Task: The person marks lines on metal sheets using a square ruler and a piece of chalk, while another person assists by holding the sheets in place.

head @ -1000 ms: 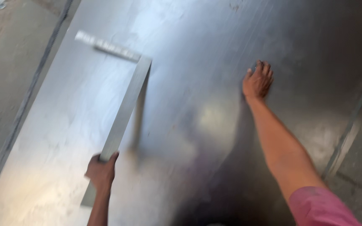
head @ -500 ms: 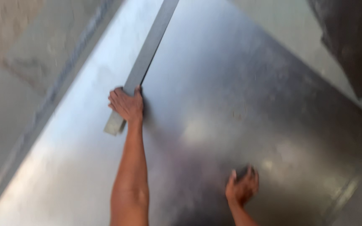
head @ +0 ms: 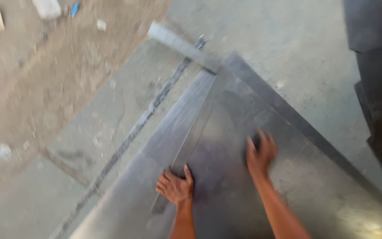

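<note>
A large shiny metal sheet lies flat on the floor. On its left part rests a long L-shaped metal square, with its short arm sticking out past the sheet's far corner. My left hand presses down on the near end of the square's long arm, fingers curled over it. My right hand is on the sheet to the right of the square. It is blurred by motion, and a small dark thing shows at its fingertips; I cannot make out what it is.
Grey concrete floor surrounds the sheet. A dark groove runs along the sheet's left side. Bare dirt with scraps of litter lies at the upper left. Dark sheets are stacked at the right edge.
The view has swung towards the sheet's far corner. My left hand stays on the square's near end. My right hand has moved up the sheet, closer to the square.
</note>
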{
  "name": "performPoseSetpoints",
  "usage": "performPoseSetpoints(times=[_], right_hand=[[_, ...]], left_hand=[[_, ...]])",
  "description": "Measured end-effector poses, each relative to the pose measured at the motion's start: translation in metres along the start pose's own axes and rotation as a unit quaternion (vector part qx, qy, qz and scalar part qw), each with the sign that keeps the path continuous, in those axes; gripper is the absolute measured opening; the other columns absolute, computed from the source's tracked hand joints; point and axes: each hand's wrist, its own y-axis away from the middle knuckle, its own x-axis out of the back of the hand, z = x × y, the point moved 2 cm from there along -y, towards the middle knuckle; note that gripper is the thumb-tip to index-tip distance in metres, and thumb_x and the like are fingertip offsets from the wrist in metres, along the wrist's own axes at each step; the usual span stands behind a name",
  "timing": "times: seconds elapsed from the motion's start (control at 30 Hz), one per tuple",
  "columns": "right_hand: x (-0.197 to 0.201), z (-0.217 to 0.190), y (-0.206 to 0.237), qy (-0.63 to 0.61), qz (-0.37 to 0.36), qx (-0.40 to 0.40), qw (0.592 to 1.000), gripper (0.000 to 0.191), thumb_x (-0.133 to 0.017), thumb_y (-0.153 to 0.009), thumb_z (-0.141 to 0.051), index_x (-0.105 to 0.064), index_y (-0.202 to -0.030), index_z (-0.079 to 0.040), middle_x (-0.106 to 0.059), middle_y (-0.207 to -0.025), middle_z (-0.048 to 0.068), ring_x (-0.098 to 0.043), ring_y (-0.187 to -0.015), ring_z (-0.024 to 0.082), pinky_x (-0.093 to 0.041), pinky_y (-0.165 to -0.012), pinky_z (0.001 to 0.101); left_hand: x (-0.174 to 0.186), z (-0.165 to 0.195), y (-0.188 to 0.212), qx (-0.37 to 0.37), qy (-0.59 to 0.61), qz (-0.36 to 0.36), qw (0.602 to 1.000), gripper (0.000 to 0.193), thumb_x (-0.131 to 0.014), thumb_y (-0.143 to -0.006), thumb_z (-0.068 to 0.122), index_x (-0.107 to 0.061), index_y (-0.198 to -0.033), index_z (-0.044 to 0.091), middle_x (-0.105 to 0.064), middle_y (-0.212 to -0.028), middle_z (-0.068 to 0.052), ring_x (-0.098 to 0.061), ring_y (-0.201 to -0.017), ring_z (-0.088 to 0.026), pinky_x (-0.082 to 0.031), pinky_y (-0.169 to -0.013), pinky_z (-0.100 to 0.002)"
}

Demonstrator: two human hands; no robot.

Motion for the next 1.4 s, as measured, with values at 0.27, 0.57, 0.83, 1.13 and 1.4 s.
performPoseSetpoints(times=[0.27, 0.57, 0.83, 1.13, 1.4], right_hand=[[-0.087, -0.165, -0.246, 0.038, -0.122, 0.263, 0.956, 0.065, -0.075, -0.092, -0.045, -0.059, -0.143, -0.007, -0.057, -0.136, 0.019, -0.051, -0.118, 0.039, -0.037, -0.102, 0.0540], [-0.109, -0.175, -0.242, 0.007, -0.113, 0.233, 0.966, 0.071, -0.076, -0.089, -0.046, -0.055, -0.146, -0.009, -0.048, -0.139, 0.022, -0.046, -0.129, 0.042, -0.034, -0.110, 0.0584], [-0.102, -0.182, -0.240, 0.022, -0.125, 0.246, 0.961, 0.063, -0.077, -0.088, -0.041, -0.060, -0.143, -0.014, -0.048, -0.136, 0.018, -0.046, -0.126, 0.038, -0.033, -0.109, 0.0575], [-0.091, -0.180, -0.240, -0.018, -0.109, 0.294, 0.949, 0.054, -0.076, -0.093, -0.040, -0.064, -0.139, -0.013, -0.051, -0.138, 0.015, -0.047, -0.130, 0.038, -0.033, -0.108, 0.0572], [-0.076, -0.165, -0.245, -0.133, -0.055, 0.292, 0.945, 0.049, -0.082, -0.087, -0.039, -0.065, -0.122, -0.008, -0.056, -0.124, 0.015, -0.052, -0.122, 0.037, -0.038, -0.102, 0.0535]], left_hand=[[0.005, -0.008, -0.011, -0.001, -0.015, 0.026, 1.000, 0.068, -0.060, -0.084, 0.067, -0.065, -0.113, 0.006, -0.058, -0.121, -0.016, -0.051, -0.111, -0.039, -0.036, -0.098, -0.056], [0.023, -0.007, -0.024, -0.040, 0.010, 0.094, 0.995, 0.060, -0.060, -0.087, 0.065, -0.062, -0.107, 0.008, -0.054, -0.111, -0.011, -0.051, -0.100, -0.034, -0.040, -0.092, -0.053], [0.016, -0.015, -0.011, -0.024, 0.030, 0.119, 0.992, 0.058, -0.063, -0.084, 0.063, -0.065, -0.105, 0.009, -0.059, -0.108, -0.012, -0.055, -0.098, -0.034, -0.042, -0.091, -0.051], [0.016, -0.019, 0.006, 0.042, 0.044, 0.055, 0.997, 0.055, -0.070, -0.079, 0.057, -0.068, -0.109, 0.010, -0.063, -0.112, -0.013, -0.056, -0.103, -0.036, -0.042, -0.097, -0.051], [0.019, 0.044, -0.008, 0.017, 0.131, 0.129, 0.983, 0.070, -0.080, -0.074, 0.058, -0.066, -0.116, 0.004, -0.061, -0.111, -0.014, -0.054, -0.111, -0.036, -0.038, -0.101, -0.050]])
